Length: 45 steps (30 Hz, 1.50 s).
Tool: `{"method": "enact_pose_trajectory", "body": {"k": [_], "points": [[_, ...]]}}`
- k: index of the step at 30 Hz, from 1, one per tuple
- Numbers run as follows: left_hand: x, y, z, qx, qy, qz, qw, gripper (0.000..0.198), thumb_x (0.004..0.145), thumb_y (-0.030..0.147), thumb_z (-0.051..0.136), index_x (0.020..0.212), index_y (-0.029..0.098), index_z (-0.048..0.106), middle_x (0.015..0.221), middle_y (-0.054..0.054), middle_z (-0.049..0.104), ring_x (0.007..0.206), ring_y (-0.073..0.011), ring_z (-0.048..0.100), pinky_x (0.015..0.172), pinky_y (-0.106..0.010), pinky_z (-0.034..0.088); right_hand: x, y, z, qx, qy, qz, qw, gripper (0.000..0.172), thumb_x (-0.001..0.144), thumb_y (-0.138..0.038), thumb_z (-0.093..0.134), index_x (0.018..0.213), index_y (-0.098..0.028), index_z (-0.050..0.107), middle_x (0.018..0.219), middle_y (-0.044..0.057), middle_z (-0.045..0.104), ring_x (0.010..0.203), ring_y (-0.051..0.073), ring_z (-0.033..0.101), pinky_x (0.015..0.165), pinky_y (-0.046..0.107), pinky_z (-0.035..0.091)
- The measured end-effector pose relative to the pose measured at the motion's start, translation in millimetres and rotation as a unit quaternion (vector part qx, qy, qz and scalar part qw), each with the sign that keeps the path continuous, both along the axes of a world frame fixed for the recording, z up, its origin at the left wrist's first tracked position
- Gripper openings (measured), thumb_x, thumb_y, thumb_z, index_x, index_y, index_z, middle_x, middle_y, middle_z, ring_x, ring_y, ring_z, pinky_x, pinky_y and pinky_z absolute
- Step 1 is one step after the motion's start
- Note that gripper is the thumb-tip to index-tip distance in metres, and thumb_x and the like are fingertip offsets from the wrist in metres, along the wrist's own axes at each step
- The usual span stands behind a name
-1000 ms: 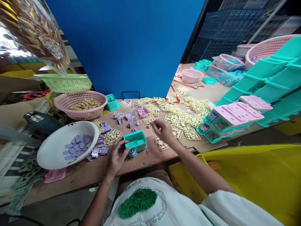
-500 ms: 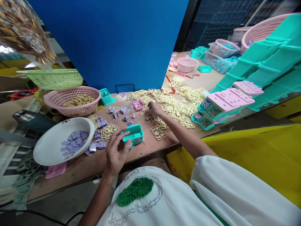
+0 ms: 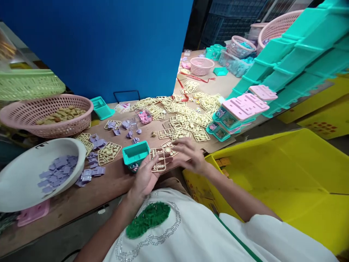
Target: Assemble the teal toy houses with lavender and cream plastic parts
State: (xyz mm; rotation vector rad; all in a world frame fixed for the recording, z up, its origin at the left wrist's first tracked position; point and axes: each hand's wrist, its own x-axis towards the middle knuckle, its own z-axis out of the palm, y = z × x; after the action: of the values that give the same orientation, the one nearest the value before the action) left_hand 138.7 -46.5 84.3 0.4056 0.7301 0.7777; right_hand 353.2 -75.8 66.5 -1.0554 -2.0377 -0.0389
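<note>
Sprue (image 3: 158,161), newly held — left hand (image 3: 144,179), right hand (image 3: 189,155)

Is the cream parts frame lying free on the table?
No, the left hand and the right hand hold the cream parts frame between them, just beside the teal box.
</note>
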Motion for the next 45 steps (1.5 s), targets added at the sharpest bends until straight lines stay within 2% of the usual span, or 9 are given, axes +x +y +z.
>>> {"method": "enact_pose_trajectory", "body": {"k": [7,14,17,20,22,27,29,39,45], "points": [[-8,-4,4.8,0.029,0.013,-0.012,0.999,0.059,0.094,0.021,0.075,0.149,0.022,0.055,0.113,-0.011,0.082,0.096,-0.0238,0.081,0.098,-0.044,0.066,72,33,-43.2,-0.217,-0.103,-0.211,0.947,0.024,0.097,-0.027,0.071,0.116,-0.014,0.076,0.124,0.020,0.075,0.111,0.035,0.064,0.097,0.051,0.054],[-1,3,11.5,-0.030,-0.004,-0.025,0.999,0.040,0.110,0.028,0.047,0.144,0.011,0.060,0.115,-0.019,0.081,0.108,-0.0292,0.080,0.105,-0.051,0.062,97,45,-37.2,-0.225,-0.095,-0.113,0.963,0.015,0.098,-0.023,0.066,0.099,-0.019,0.081,0.115,0.014,0.078,0.103,0.026,0.070,0.092,0.040,0.058],[3,6,11.4,-0.050,-0.016,-0.023,0.998,0.041,0.110,0.026,0.044,0.147,0.013,0.059,0.125,-0.019,0.079,0.116,-0.0301,0.078,0.111,-0.055,0.058,103,44,-27.0,-0.156,-0.051,-0.142,0.976,0.024,0.100,-0.025,0.060,0.090,-0.019,0.081,0.103,0.015,0.078,0.096,0.026,0.071,0.088,0.041,0.059],[8,7,9.9,-0.062,-0.035,-0.008,0.997,0.042,0.110,0.027,0.047,0.150,0.016,0.057,0.131,-0.019,0.078,0.123,-0.0310,0.076,0.115,-0.058,0.054,88,35,-14.7,-0.077,0.098,-0.225,0.966,0.019,0.094,-0.031,0.068,0.086,-0.020,0.080,0.092,0.012,0.076,0.085,0.025,0.071,0.079,0.040,0.060],[13,6,9.1,-0.054,-0.051,0.013,0.997,0.043,0.110,0.027,0.048,0.151,0.016,0.056,0.131,-0.018,0.078,0.126,-0.0308,0.074,0.118,-0.058,0.052,65,27,-7.3,-0.123,0.274,-0.218,0.929,0.018,0.090,-0.039,0.076,0.088,-0.021,0.079,0.084,0.007,0.074,0.073,0.021,0.071,0.069,0.036,0.061],[22,3,9.4,0.032,-0.089,0.074,0.993,0.042,0.108,0.025,0.054,0.149,0.018,0.060,0.133,-0.015,0.078,0.133,-0.0287,0.070,0.121,-0.051,0.049,-8,12,-0.3,-0.385,0.573,-0.028,0.723,0.043,0.068,-0.051,0.096,0.083,-0.020,0.071,0.071,0.000,0.073,0.053,0.017,0.070,0.058,0.033,0.064],[22,4,10.1,0.052,-0.085,0.092,0.991,0.040,0.108,0.028,0.054,0.146,0.015,0.063,0.133,-0.015,0.078,0.135,-0.0291,0.069,0.121,-0.050,0.050,-28,12,0.4,-0.420,0.600,-0.005,0.680,0.047,0.063,-0.050,0.100,0.081,-0.019,0.069,0.068,-0.001,0.073,0.051,0.015,0.070,0.056,0.029,0.064],[7,10,15.9,0.020,-0.058,0.145,0.988,0.044,0.110,0.042,0.050,0.140,0.015,0.067,0.132,-0.016,0.078,0.135,-0.0302,0.068,0.116,-0.047,0.053,-55,15,15.0,-0.442,0.586,0.056,0.677,0.049,0.062,-0.050,0.101,0.078,-0.017,0.069,0.068,0.000,0.074,0.052,0.016,0.072,0.057,0.027,0.062],[-4,10,2.9,0.040,-0.065,0.142,0.987,0.051,0.097,0.056,0.071,0.125,0.014,0.074,0.123,-0.017,0.080,0.132,-0.0360,0.069,0.113,-0.050,0.056,-62,18,20.6,-0.449,0.561,0.036,0.694,0.046,0.064,-0.052,0.100,0.079,-0.019,0.072,0.064,0.001,0.072,0.051,0.016,0.069,0.055,0.027,0.060]]}}
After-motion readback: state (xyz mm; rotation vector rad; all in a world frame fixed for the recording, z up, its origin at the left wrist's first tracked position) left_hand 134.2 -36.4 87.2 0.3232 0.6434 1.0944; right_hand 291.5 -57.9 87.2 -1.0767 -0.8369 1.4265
